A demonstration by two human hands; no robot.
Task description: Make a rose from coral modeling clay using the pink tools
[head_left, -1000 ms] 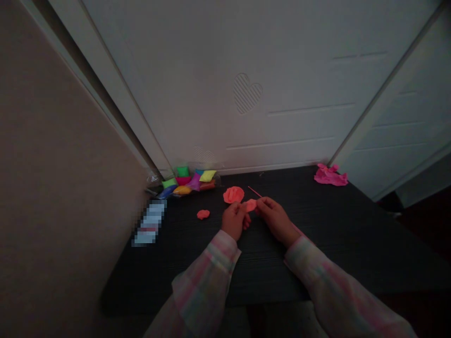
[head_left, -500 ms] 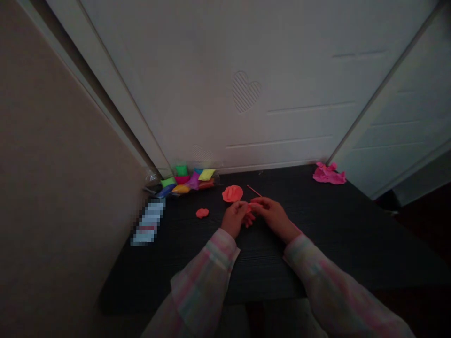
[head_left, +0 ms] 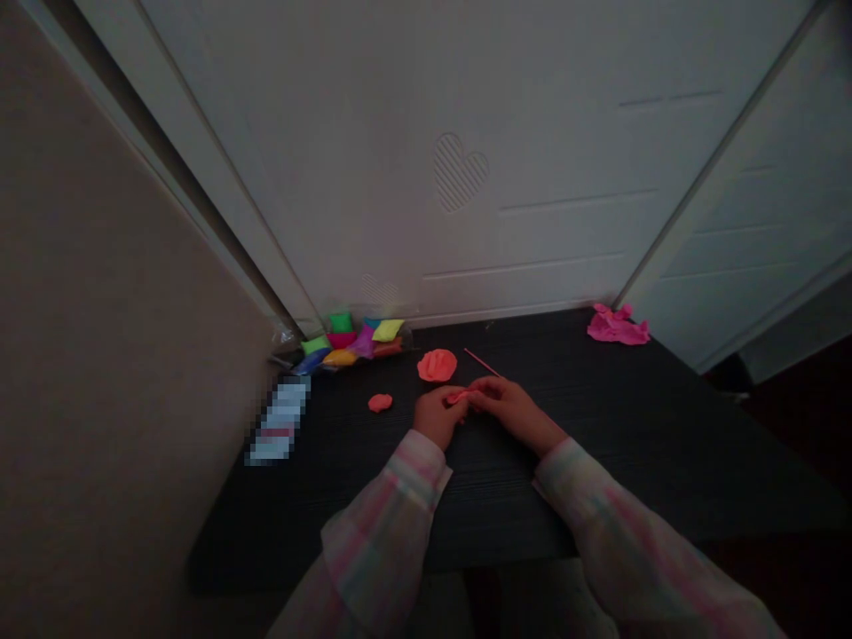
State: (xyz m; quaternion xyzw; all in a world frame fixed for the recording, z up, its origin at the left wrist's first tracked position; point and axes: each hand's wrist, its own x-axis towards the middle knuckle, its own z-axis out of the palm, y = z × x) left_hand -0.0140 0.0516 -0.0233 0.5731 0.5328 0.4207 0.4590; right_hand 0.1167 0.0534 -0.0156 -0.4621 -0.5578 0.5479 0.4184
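My left fingers [head_left: 447, 399] and right fingers [head_left: 483, 388] pinch a thin strip of soft pink modelling clay [head_left: 459, 396] above the dark wood-grain table [head_left: 493, 497]; squeezing too hard could tear it or stick it to my skin, with a flat round coral clay disc [head_left: 437, 365] at twelve o'clock.

Clay packets [head_left: 352, 343] left of clay disc [head_left: 437, 365]

Two hands [head_left: 437, 417] [head_left: 511, 408], three coral clay pieces [head_left: 437, 365] [head_left: 380, 403] [head_left: 458, 397], one pink heap [head_left: 618, 326].
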